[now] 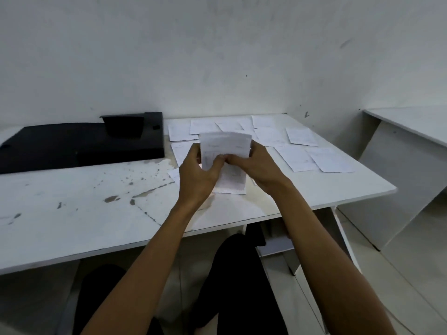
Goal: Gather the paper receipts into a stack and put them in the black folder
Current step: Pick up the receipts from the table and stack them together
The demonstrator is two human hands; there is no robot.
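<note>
Head view looks down on a white table, where both hands meet over the middle. Her or his left hand and right hand are each closed round a small stack of receipts, held upright just above the tabletop. More loose receipts lie spread to the far right; the black folder lies flat at far left

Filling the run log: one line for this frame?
phase: gathering | left hand + right hand: holding stack above table | loose receipts: several on table | folder: far left, untouched
</note>
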